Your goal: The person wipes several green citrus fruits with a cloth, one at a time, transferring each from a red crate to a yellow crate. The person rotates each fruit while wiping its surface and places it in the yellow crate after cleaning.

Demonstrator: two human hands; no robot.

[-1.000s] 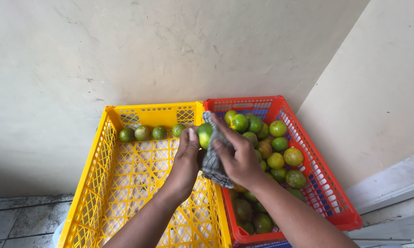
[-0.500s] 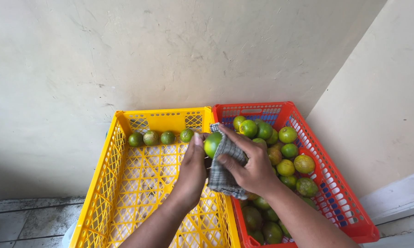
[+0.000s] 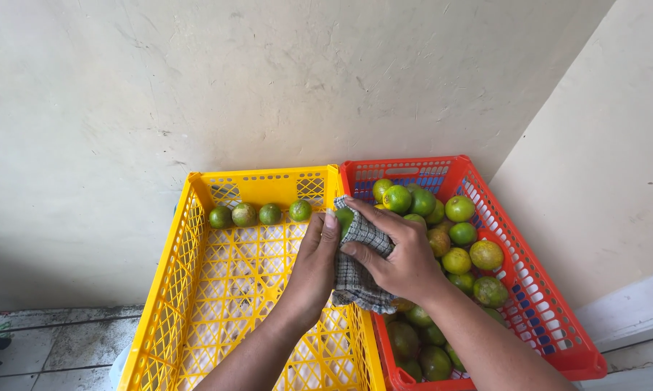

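Against a pale plaster wall [image 3: 283, 87], on a grey tiled floor [image 3: 44, 347]: a yellow plastic crate [image 3: 168, 289] of open lattice at left, four green citrus fruits [image 3: 260, 213] lined up along its far wall, just beside one another. At centre, over the shared edge of the two crates, left hand [image 3: 313, 266] raised with palm turned right, fingers pressed together and laid flat against a checked grey-and-white cloth [image 3: 355, 271]. Wrapped in that cloth, one green fruit [image 3: 345, 216], only its far top showing above the fold. Right hand [image 3: 399, 253] clasped over the cloth from the right, fingers curled and spread a little, index fingertip at the cloth's far edge, pinching fabric against the fruit. Loose end of the cloth hanging down toward the near side, over the crates' edges. At right, a red plastic crate [image 3: 543, 304] touching the yellow one, heaped with green and yellow-green fruits [image 3: 460, 232], some blotched brown, piled from the far wall to the near end beneath the right forearm. Farther right, a cream side wall [image 3: 608, 166] angled off from the plaster one.
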